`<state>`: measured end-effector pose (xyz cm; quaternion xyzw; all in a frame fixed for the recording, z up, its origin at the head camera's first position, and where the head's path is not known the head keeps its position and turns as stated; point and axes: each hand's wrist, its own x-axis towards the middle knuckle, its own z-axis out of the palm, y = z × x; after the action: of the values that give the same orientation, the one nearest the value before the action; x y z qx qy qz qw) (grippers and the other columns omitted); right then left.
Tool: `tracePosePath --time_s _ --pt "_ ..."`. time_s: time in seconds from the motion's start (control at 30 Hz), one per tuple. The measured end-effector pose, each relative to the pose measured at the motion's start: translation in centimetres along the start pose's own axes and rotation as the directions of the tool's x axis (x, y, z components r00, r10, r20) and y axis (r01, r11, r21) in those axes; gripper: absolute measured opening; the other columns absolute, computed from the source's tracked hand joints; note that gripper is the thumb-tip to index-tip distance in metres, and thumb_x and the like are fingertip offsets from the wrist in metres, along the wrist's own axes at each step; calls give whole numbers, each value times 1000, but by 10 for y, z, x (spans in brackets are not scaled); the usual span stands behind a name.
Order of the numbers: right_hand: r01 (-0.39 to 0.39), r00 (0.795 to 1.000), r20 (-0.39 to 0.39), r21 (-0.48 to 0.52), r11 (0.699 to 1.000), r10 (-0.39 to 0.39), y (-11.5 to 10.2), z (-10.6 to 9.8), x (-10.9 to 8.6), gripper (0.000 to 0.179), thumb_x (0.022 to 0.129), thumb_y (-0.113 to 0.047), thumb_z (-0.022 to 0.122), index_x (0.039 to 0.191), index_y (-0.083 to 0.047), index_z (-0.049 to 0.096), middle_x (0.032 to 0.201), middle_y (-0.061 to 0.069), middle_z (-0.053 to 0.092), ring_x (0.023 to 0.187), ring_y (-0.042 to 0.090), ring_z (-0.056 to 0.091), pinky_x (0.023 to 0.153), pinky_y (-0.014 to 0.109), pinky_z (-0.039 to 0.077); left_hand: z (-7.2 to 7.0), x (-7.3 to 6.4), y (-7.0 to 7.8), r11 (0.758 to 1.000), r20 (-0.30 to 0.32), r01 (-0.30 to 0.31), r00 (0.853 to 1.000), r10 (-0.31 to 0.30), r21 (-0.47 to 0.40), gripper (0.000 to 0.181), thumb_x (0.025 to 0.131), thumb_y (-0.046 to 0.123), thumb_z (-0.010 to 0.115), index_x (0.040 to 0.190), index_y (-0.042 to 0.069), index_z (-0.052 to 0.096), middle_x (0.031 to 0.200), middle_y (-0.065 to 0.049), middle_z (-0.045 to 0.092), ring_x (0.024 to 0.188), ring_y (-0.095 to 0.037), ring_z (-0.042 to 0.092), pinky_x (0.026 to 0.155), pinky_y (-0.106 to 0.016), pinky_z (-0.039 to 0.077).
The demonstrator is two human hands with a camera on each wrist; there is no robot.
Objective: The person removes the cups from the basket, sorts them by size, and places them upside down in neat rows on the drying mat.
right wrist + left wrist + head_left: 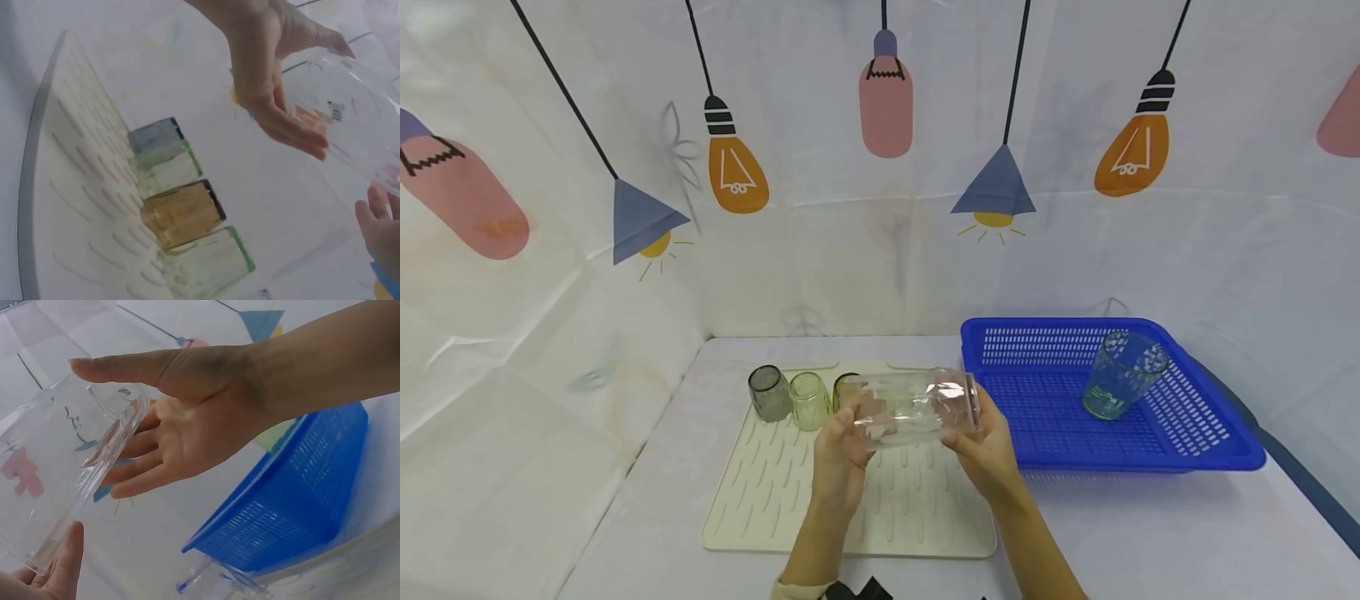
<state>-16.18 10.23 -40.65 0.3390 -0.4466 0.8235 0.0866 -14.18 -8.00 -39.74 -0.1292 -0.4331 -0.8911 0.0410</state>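
Both hands hold a large clear glass [910,408] on its side above the mat. My left hand [842,454] grips its left end. At the other end, my right hand [996,454] has the thumb in front and the fingers partly hidden. In the left wrist view the right hand [194,425] is the large one, its thumb along the top of the glass; part of the left hand [62,565] shows low. The right wrist view shows the left hand [269,81] around one end and the right hand's fingers [378,203] at the lower edge.
A cream drying mat [760,500] bears a grey glass [770,396], a green glass [809,404], an amber glass [184,212] and another green glass [209,265] near its back edge. Right of it stands a blue basket [1112,462] with a bluish-green glass [1120,383] inside.
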Motion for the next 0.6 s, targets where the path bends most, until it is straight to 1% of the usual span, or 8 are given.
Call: tracePosePath --time_s 0.13,0.27,0.33,0.4,0.47,0.53,0.57,0.6 --pt "-3 1000 -25 53 999 4 -1 0 0 61 83 -4 70 135 2 39 134 11 52 126 20 49 109 31 34 0 -3 -5 998 -5 56 998 -56 -20 23 96 22 44 106 11 61 102 -3 66 88 -15 66 77 -28 57" --pt "7 999 -40 76 997 -4 -1 -1 1 58 84 -3 69 134 3 40 130 10 55 122 20 51 108 32 35 -3 -6 -7 993 11 111 994 -110 -29 25 98 20 40 100 13 64 107 -6 62 93 -19 66 80 -30 57" --pt "11 999 -45 99 995 -6 -2 -1 3 55 85 -2 67 133 1 42 128 9 56 121 19 52 108 33 36 -5 -8 -5 990 16 139 990 -139 -8 25 98 20 41 99 15 65 107 -5 61 96 -20 66 82 -30 56" --pt "8 998 -60 123 992 -1 -2 -1 4 51 85 0 66 132 -2 45 125 7 58 120 18 53 107 33 37 -7 -10 -3 987 2 155 988 -155 37 22 98 21 44 101 12 63 107 -5 60 98 -21 65 84 -31 56" --pt "2 997 -79 129 992 8 -2 -2 6 49 85 4 63 130 -5 49 124 6 59 118 17 55 106 32 39 -10 -13 0 981 -40 158 987 -155 110 25 98 20 47 111 2 59 107 -7 60 98 -19 65 85 -30 55" --pt "-8 995 -96 113 994 19 -3 -2 7 49 83 8 63 128 -7 52 121 6 61 115 17 57 103 30 42 -15 -16 3 970 -100 141 987 -123 199 35 97 17 50 120 -10 50 109 -13 61 98 -17 65 87 -30 54" --pt "-15 995 -101 93 996 25 -3 -2 8 49 82 9 62 127 -8 53 120 6 62 114 17 58 101 29 44 -19 -17 4 959 -133 125 987 -93 255 39 96 14 52 122 -14 46 109 -17 60 97 -16 65 88 -29 54" --pt "-22 994 -102 74 997 30 -3 -2 9 50 81 10 62 127 -9 54 120 6 62 113 17 58 100 28 45 -23 -18 5 941 -162 107 985 -57 320 42 95 11 54 125 -17 44 110 -21 60 96 -15 65 88 -28 54"
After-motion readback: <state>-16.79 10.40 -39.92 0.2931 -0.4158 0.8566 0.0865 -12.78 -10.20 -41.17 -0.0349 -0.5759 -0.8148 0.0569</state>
